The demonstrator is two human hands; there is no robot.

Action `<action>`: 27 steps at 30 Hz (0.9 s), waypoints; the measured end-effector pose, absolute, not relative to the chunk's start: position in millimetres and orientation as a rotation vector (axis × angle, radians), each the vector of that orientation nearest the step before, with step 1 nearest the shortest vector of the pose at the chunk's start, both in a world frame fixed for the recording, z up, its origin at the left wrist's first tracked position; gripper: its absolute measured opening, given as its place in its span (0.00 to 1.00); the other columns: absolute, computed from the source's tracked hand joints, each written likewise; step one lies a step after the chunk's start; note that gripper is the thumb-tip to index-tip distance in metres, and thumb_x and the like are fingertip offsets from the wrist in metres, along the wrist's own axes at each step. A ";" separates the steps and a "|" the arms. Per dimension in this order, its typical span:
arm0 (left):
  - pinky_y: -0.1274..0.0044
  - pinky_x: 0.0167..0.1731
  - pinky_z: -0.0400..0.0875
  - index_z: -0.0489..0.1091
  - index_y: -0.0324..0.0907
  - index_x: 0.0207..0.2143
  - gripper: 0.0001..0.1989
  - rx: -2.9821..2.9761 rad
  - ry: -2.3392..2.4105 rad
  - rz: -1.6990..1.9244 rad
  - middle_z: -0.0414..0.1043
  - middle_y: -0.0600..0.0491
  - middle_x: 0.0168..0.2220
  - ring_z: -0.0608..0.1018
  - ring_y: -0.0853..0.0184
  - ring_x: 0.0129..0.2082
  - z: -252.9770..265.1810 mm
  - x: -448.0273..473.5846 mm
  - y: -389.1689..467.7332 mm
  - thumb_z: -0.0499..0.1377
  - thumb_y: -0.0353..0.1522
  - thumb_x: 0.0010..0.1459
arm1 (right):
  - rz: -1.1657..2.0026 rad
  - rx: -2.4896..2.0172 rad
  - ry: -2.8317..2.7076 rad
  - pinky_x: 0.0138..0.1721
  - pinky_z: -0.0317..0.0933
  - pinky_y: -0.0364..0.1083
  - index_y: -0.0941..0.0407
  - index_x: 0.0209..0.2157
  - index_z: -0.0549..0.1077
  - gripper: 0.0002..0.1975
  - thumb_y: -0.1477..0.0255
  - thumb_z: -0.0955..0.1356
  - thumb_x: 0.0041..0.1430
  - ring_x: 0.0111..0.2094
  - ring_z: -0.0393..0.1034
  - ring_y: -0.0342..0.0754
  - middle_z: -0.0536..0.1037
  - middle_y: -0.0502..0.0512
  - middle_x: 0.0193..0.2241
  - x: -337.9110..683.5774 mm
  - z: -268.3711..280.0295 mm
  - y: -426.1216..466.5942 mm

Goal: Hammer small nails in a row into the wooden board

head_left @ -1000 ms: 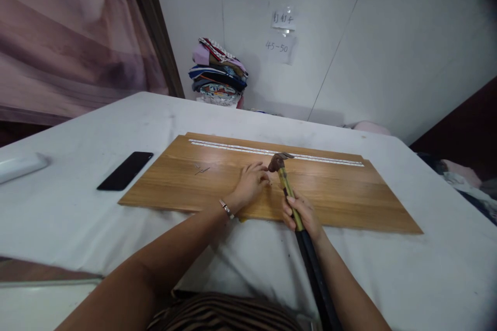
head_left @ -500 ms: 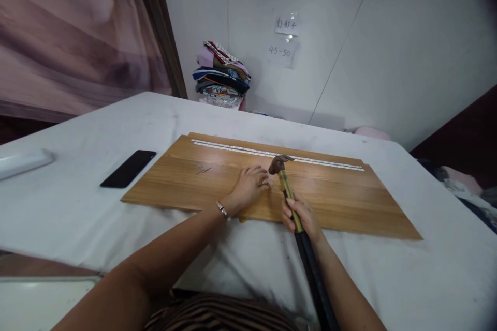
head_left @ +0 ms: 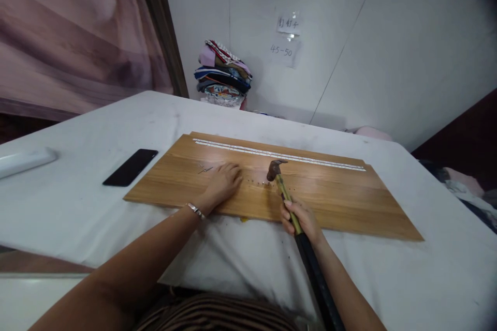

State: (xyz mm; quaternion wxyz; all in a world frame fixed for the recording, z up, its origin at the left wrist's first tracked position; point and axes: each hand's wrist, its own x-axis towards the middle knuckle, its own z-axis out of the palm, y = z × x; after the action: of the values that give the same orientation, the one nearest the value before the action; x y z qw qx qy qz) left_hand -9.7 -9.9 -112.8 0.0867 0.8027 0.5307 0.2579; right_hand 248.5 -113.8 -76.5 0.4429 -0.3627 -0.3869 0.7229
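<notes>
My right hand (head_left: 305, 219) is wrapped around the yellow-and-black handle of a claw hammer (head_left: 285, 191). The hammer's rusty head is just above a wood-grain board (head_left: 349, 204), over a row of small nail heads (head_left: 258, 183); whether it touches one I cannot tell. To the left of that row, my left hand (head_left: 225, 183) lies on the board with its fingers stretched out and nothing visible in them. A few loose nails (head_left: 205, 169) lie just beyond it to the left.
Two white measuring strips (head_left: 279, 154) run along the board's far side. Left of the board lies a black phone (head_left: 131, 167) on the white-covered table (head_left: 73, 201), with a white object (head_left: 27, 162) farther left. Folded cloths (head_left: 223, 75) are stacked by the wall.
My left hand has moved left, away from the hammer head, uncovering the row of nail heads. The hammer head has lowered slightly toward the board and shifted a little left.
</notes>
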 end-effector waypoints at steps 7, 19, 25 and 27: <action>0.61 0.58 0.58 0.73 0.42 0.43 0.13 2.375 1.584 0.773 0.71 0.44 0.51 0.70 0.55 0.54 -107.5 -7.3 -13.1 0.54 0.35 0.59 | 1.777 -0.899 -0.965 0.10 0.49 0.37 0.55 0.40 0.66 0.16 0.61 0.69 0.55 0.10 0.54 0.35 0.65 0.40 0.18 246.2 -67.8 -121.2; 0.61 0.57 0.58 0.73 0.41 0.44 0.14 2.396 1.590 0.763 0.71 0.44 0.51 0.69 0.54 0.54 -107.9 -7.9 -13.4 0.54 0.35 0.59 | 1.755 -0.972 -0.972 0.10 0.47 0.36 0.55 0.36 0.64 0.16 0.60 0.70 0.53 0.09 0.55 0.35 0.65 0.39 0.17 243.5 -65.3 -121.8; 0.61 0.57 0.59 0.73 0.41 0.43 0.13 2.398 1.613 0.739 0.71 0.44 0.51 0.70 0.55 0.53 -104.9 -6.6 -14.7 0.53 0.35 0.60 | 1.776 -0.991 -0.970 0.10 0.48 0.36 0.55 0.37 0.64 0.18 0.58 0.70 0.51 0.09 0.55 0.35 0.66 0.39 0.17 244.2 -70.1 -118.6; 0.61 0.57 0.59 0.73 0.42 0.43 0.13 2.400 1.612 0.743 0.71 0.44 0.51 0.70 0.55 0.53 -104.6 -6.6 -14.5 0.53 0.36 0.60 | 1.778 -0.989 -0.959 0.09 0.47 0.36 0.55 0.38 0.65 0.20 0.58 0.71 0.50 0.09 0.55 0.35 0.65 0.39 0.17 244.1 -70.8 -118.1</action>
State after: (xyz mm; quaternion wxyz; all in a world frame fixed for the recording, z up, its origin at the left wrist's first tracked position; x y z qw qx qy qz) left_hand -6.6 -14.5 -104.6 0.0781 0.8016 0.5384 0.2480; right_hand 244.1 -118.1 -70.8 0.4315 -0.3967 -0.3848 0.7130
